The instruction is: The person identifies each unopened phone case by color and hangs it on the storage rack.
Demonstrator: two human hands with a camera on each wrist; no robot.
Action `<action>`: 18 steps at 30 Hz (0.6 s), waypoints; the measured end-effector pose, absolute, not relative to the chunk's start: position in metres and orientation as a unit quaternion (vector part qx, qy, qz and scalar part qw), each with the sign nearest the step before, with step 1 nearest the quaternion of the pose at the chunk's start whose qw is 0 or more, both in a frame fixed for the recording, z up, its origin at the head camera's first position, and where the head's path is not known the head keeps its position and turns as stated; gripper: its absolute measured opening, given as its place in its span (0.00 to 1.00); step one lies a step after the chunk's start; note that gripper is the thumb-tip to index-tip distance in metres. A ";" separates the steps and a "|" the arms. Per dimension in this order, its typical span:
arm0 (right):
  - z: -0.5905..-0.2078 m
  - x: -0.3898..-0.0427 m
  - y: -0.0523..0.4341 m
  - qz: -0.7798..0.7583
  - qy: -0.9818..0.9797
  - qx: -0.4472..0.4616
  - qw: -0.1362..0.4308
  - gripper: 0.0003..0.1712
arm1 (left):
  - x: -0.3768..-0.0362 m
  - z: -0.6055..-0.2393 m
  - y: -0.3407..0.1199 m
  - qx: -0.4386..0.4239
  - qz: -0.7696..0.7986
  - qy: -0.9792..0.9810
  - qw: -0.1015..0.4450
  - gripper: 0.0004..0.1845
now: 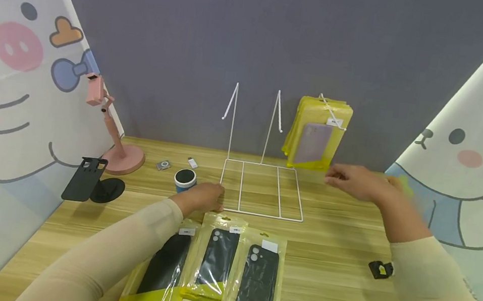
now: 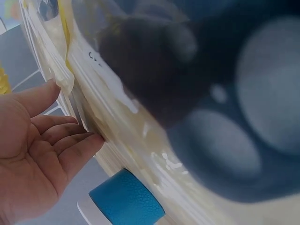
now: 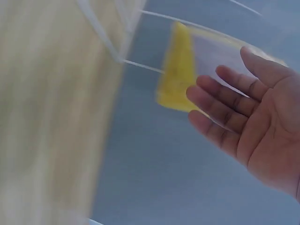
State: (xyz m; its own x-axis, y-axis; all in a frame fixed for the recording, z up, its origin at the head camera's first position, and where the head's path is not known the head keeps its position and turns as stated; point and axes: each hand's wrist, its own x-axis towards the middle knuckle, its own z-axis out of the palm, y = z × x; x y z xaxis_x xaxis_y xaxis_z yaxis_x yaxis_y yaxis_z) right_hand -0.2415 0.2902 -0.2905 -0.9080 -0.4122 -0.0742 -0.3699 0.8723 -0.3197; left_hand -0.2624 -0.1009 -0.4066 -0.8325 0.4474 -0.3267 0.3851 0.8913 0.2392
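A white wire rack point(image 1: 268, 216) stands at the back with three upright prongs. Yellow-edged pouches point(image 1: 335, 147) hang on its right prong, the front one showing a purple phone case. My left hand point(image 1: 204, 199) is down at the rack's front left corner; in the left wrist view its loosely bent fingers point(image 2: 70, 140) are right at a pouch's edge. Three pouches with dark phone cases, a left point(image 1: 164, 267), a middle point(image 1: 217, 259) and a right one point(image 1: 257, 280), lie in front of the rack. My right hand point(image 1: 356, 181), fingers apart and holding nothing, is beside the hanging pouches.
Left of the rack are a blue round container point(image 1: 184, 179) with a dark top, a small white stick point(image 1: 192, 163) and a small grey square device point(image 1: 163, 164). Farther left stand a pink lamp point(image 1: 123, 158) and a black phone stand point(image 1: 85, 181). A small black item point(image 1: 380, 270) lies by my right forearm.
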 end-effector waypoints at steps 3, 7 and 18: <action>-0.324 -0.242 0.284 -0.150 0.958 -0.223 0.096 0.27 | -0.262 -0.407 -0.103 0.215 0.090 0.953 0.192 0.37; -0.366 -0.245 0.269 -0.146 0.951 -0.239 0.130 0.39 | -0.262 -0.408 -0.105 0.209 0.099 0.954 0.192 0.37; -0.417 -0.245 0.252 -0.059 0.951 -0.227 0.203 0.45 | -0.246 -0.400 -0.093 0.273 0.124 0.947 0.111 0.31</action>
State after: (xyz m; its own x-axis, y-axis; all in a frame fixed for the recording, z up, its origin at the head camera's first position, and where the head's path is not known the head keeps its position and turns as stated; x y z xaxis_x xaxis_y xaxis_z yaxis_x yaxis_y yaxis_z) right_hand -0.2455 0.2523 -0.4172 -0.8145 -0.4553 -0.3597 -0.4075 0.8901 -0.2040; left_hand -0.2457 -0.0933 -0.3997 -0.8257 0.5457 -0.1428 0.4905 0.8197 0.2960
